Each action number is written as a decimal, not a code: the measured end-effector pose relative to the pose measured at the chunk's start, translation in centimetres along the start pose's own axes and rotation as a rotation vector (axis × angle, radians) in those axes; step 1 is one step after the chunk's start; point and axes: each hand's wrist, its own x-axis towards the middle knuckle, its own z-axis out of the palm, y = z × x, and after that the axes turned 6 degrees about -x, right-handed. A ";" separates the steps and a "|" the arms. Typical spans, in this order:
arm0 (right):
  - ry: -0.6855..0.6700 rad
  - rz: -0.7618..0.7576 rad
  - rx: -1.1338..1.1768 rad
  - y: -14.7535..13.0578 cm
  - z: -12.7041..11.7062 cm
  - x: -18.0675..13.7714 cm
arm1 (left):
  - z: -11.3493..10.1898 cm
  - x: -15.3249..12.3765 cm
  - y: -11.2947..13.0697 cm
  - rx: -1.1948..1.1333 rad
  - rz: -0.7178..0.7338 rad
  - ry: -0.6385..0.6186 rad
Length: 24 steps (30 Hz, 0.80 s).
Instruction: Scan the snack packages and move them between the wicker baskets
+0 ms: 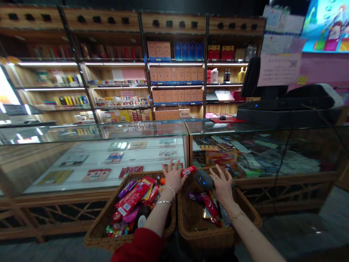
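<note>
My left hand (173,179) pinches a small red roll-shaped pack (188,170) with a white label, held out over the gap between two wicker baskets. Its other fingers are spread. In my right hand (223,185) is a dark grey handheld barcode scanner (204,180) with a blue light, pointing towards the red pack. Below the left hand, the left basket (99,227) is full of packaged sweets, among them a large red packet (135,195) and a purple one (127,189). Fewer packets, including a red one (211,209), lie in the right basket (247,203).
A glass display counter (152,127) stands right behind the baskets, with flat packs inside. On its right top sit a monitor (252,76) and a computer mouse (223,117); a black cable (283,163) hangs down the front. Lit shelves with boxes (177,75) line the back wall.
</note>
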 end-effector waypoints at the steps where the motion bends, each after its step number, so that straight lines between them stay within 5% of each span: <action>1: 0.000 -0.001 0.000 0.0 0.0 0.0 | -0.2 0.0 -0.1 0.001 -0.004 0.002; 24: -0.058 -0.130 -0.010 -2.1 -1.5 1.3 | -7.2 -5.2 -6.1 0.011 -0.192 0.048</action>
